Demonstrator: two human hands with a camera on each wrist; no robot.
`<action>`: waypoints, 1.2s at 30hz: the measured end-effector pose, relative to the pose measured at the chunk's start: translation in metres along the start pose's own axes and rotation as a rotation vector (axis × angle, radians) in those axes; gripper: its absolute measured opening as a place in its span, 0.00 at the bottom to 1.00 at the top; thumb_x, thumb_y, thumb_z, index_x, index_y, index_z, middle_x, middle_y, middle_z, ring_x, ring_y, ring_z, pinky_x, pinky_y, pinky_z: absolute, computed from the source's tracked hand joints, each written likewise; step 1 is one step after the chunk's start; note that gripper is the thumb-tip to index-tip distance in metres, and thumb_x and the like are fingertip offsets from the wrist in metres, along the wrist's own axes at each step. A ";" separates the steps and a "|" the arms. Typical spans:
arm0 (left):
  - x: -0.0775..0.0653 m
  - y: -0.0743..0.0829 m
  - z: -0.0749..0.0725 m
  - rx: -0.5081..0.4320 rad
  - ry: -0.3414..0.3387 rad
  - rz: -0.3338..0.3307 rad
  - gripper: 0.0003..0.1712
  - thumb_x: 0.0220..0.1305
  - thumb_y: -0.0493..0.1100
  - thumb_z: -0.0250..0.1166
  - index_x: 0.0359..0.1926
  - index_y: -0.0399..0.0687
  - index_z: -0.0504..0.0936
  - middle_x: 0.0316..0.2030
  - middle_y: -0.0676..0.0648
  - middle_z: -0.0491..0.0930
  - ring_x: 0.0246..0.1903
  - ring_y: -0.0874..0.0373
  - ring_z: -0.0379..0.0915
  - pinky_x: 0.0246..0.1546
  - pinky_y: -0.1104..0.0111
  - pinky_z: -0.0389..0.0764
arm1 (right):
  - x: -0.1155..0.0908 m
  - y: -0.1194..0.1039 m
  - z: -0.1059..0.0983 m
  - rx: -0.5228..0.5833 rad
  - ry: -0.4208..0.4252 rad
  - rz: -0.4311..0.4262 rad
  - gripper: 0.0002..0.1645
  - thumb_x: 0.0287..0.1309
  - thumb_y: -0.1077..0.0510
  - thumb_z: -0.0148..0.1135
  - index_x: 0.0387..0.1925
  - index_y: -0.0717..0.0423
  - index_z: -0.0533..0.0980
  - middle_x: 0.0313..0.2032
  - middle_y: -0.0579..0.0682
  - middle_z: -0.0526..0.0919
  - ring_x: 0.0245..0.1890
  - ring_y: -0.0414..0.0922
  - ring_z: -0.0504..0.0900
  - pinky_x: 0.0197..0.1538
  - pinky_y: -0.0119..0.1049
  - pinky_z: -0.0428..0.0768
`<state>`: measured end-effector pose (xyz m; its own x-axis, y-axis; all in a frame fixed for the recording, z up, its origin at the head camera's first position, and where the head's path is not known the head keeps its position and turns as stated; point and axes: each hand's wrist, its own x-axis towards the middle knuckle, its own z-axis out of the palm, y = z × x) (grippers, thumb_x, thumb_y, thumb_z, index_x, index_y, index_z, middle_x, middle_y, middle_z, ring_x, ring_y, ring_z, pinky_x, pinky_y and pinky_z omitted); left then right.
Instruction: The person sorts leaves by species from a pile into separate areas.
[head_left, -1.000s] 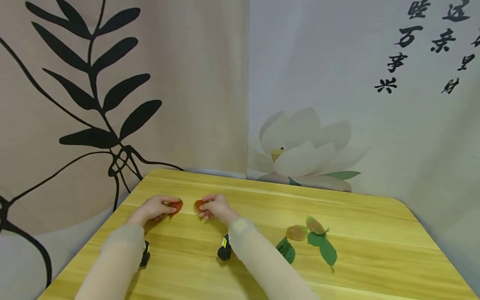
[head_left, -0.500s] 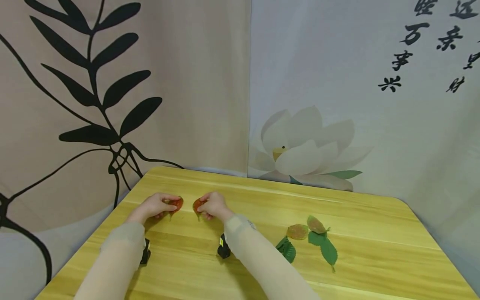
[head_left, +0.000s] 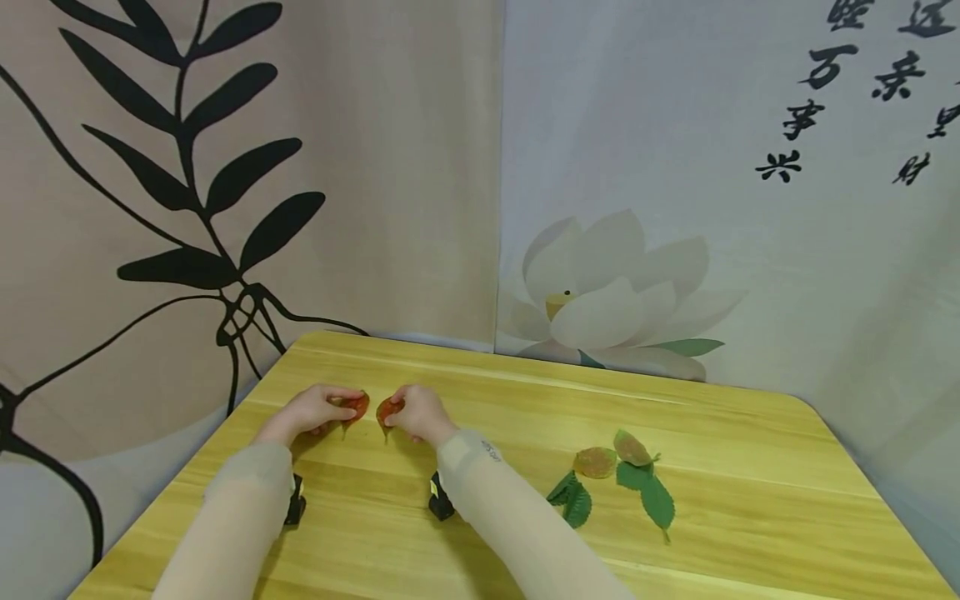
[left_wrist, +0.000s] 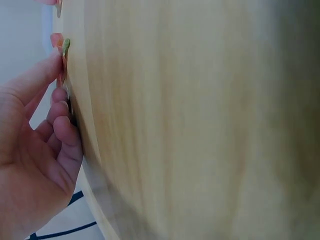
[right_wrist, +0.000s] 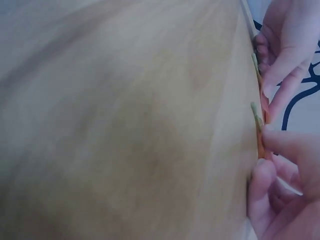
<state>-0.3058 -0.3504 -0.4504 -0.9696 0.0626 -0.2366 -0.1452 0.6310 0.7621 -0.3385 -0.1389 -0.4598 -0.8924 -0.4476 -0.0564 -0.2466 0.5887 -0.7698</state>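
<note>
My left hand [head_left: 306,412] pinches a red leaf [head_left: 360,406] by its side, low over the far left of the wooden table. Facing it across a small gap, my right hand [head_left: 426,414] pinches a second red leaf [head_left: 386,410] between thumb and fingers. Both leaf stems point toward me. In the left wrist view, the thumb of the left hand [left_wrist: 40,150] presses on its leaf, seen edge-on with a green stem [left_wrist: 66,46]. The right wrist view shows the right hand [right_wrist: 285,175] with its leaf [right_wrist: 260,135] close to the tabletop. Fingers partly cover both leaves.
To the right on the table [head_left: 750,500] lie a yellowish-red leaf [head_left: 595,462] and a green-edged reddish leaf [head_left: 632,448]. Green leaves [head_left: 657,502] lie just below them, and more serrated green leaves [head_left: 577,502] sit near the right sleeve. A printed curtain [head_left: 405,167] hangs behind.
My right hand has moved a little left with its red leaf, narrowing the gap between the two leaves. The left hand stays nearly in place, still holding its leaf.
</note>
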 end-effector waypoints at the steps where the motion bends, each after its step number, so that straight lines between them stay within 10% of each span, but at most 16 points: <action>1: 0.001 0.000 0.000 -0.005 -0.006 0.000 0.30 0.64 0.42 0.66 0.66 0.39 0.71 0.16 0.51 0.68 0.12 0.61 0.56 0.17 0.70 0.64 | -0.001 0.001 -0.001 0.001 -0.002 -0.001 0.19 0.55 0.57 0.71 0.49 0.58 0.79 0.30 0.49 0.82 0.07 0.40 0.67 0.11 0.31 0.69; 10: 0.004 -0.001 -0.001 -0.089 -0.053 0.030 0.30 0.68 0.44 0.62 0.68 0.40 0.69 0.25 0.52 0.72 0.15 0.61 0.57 0.20 0.69 0.66 | -0.005 0.006 -0.007 0.106 -0.022 0.035 0.23 0.61 0.47 0.66 0.55 0.49 0.77 0.11 0.45 0.70 0.05 0.39 0.60 0.11 0.31 0.66; 22: 0.000 -0.006 -0.002 -0.232 -0.088 0.055 0.31 0.72 0.44 0.58 0.71 0.37 0.62 0.23 0.50 0.69 0.22 0.59 0.63 0.27 0.68 0.71 | -0.015 0.011 -0.029 0.237 -0.057 0.019 0.31 0.66 0.48 0.60 0.67 0.54 0.67 0.23 0.56 0.79 0.10 0.42 0.66 0.14 0.32 0.71; 31: -0.012 -0.018 -0.020 -0.382 -0.153 0.077 0.35 0.74 0.45 0.54 0.74 0.39 0.52 0.24 0.52 0.68 0.23 0.62 0.64 0.24 0.72 0.70 | -0.047 0.011 -0.084 0.234 -0.091 -0.143 0.29 0.65 0.52 0.61 0.65 0.52 0.69 0.31 0.64 0.81 0.13 0.42 0.69 0.22 0.39 0.76; 36: -0.026 0.004 -0.036 -0.372 -0.033 0.112 0.31 0.73 0.50 0.55 0.72 0.46 0.62 0.31 0.49 0.68 0.24 0.62 0.64 0.23 0.71 0.69 | -0.083 0.029 -0.134 0.178 -0.094 -0.228 0.25 0.66 0.51 0.60 0.62 0.53 0.73 0.30 0.59 0.81 0.16 0.45 0.72 0.24 0.43 0.77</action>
<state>-0.2880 -0.3770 -0.4193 -0.9776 0.1438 -0.1538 -0.1059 0.2958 0.9494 -0.3226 0.0057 -0.3926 -0.7809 -0.6198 0.0781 -0.3587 0.3425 -0.8683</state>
